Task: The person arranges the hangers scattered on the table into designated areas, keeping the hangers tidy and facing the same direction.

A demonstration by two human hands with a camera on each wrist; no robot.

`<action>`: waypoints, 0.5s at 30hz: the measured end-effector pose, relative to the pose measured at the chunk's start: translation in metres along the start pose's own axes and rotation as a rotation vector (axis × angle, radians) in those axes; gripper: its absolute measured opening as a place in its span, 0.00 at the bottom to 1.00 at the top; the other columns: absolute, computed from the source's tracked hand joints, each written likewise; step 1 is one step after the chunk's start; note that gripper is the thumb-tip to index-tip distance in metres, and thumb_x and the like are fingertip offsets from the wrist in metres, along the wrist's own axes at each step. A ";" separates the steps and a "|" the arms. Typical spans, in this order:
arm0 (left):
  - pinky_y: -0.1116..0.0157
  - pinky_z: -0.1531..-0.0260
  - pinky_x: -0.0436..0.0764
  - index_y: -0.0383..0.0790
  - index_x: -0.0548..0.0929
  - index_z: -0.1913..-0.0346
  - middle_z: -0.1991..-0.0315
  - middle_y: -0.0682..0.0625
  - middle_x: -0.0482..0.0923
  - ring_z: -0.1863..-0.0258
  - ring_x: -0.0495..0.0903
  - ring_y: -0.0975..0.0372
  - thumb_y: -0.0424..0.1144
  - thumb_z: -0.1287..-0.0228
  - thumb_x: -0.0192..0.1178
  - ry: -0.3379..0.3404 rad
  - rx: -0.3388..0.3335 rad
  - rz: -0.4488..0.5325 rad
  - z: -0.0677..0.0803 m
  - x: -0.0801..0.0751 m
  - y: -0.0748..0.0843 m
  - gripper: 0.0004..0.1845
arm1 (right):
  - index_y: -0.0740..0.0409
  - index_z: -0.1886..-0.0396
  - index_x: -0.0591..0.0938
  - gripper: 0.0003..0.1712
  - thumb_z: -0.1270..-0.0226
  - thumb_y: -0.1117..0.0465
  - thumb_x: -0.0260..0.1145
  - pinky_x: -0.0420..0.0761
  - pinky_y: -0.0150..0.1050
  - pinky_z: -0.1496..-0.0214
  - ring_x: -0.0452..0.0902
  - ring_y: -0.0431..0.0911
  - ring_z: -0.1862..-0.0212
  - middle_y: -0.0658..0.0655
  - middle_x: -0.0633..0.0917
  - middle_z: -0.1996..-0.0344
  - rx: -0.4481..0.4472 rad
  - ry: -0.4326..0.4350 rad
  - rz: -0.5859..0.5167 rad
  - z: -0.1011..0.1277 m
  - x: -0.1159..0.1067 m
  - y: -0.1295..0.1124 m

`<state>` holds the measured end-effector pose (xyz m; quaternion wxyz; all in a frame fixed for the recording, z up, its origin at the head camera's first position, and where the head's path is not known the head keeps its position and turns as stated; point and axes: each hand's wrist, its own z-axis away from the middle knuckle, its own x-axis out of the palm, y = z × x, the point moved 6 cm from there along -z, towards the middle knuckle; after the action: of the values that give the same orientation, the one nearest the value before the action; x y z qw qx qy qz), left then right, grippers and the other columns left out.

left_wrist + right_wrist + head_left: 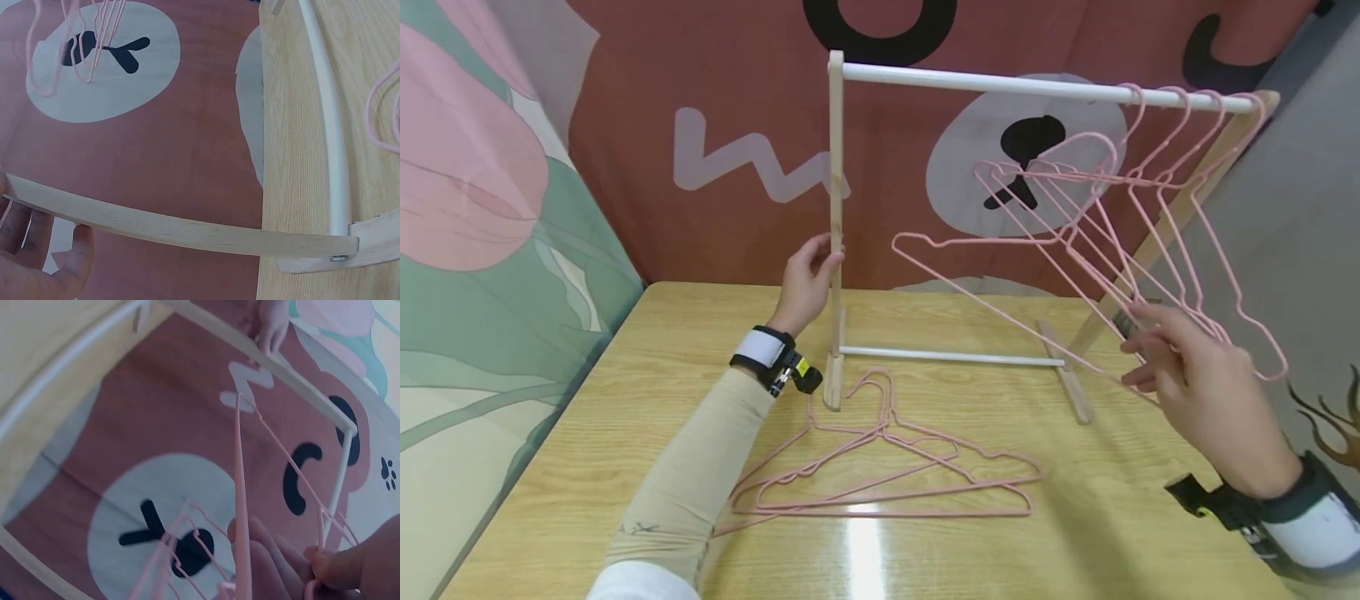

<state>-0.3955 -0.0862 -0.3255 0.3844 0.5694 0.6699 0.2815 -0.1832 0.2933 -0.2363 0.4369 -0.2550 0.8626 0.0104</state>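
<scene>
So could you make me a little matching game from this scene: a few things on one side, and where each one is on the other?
Things:
1. left hand
2. right hand
3. loose hangers
4. white top bar

Places:
A. lying flat on the table
B. carrying hooked pink hangers
C. gripping the rack's wooden post
D. pinching a hanger's bottom wire

Pairs: 1-C, 2-D, 3-A, 4-B

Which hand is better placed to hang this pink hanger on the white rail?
The right hand. It already pinches the pink hanger just below the white rail, while the left hand grips the wooden post, probably steadying the rack.
</scene>
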 end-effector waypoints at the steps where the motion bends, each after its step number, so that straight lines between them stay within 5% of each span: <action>1: 0.54 0.43 0.78 0.29 0.77 0.36 0.45 0.35 0.81 0.46 0.79 0.49 0.35 0.23 0.56 0.003 -0.001 -0.004 0.000 0.000 0.001 0.19 | 0.66 0.35 0.76 0.26 0.31 0.82 0.58 0.73 0.14 0.73 0.75 0.19 0.76 0.66 0.87 0.67 0.008 0.014 0.013 -0.004 -0.005 0.000; 9: 0.54 0.44 0.79 0.29 0.76 0.35 0.44 0.34 0.80 0.45 0.79 0.49 0.35 0.23 0.56 -0.015 0.000 -0.007 -0.001 0.003 0.003 0.20 | 0.68 0.34 0.76 0.21 0.23 0.74 0.53 0.68 0.14 0.80 0.63 0.07 0.73 0.74 0.86 0.65 0.096 0.102 0.060 -0.034 -0.030 0.005; 15: 0.52 0.44 0.78 0.29 0.76 0.35 0.45 0.35 0.81 0.46 0.79 0.49 0.35 0.23 0.56 -0.007 0.000 -0.005 0.001 0.000 0.002 0.19 | 0.65 0.32 0.75 0.22 0.21 0.71 0.51 0.66 0.13 0.79 0.62 0.07 0.75 0.76 0.85 0.63 0.164 0.111 0.057 -0.051 -0.030 0.006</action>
<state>-0.3932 -0.0855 -0.3248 0.3873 0.5686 0.6701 0.2786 -0.2092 0.2987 -0.1835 0.4072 -0.1938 0.8904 -0.0619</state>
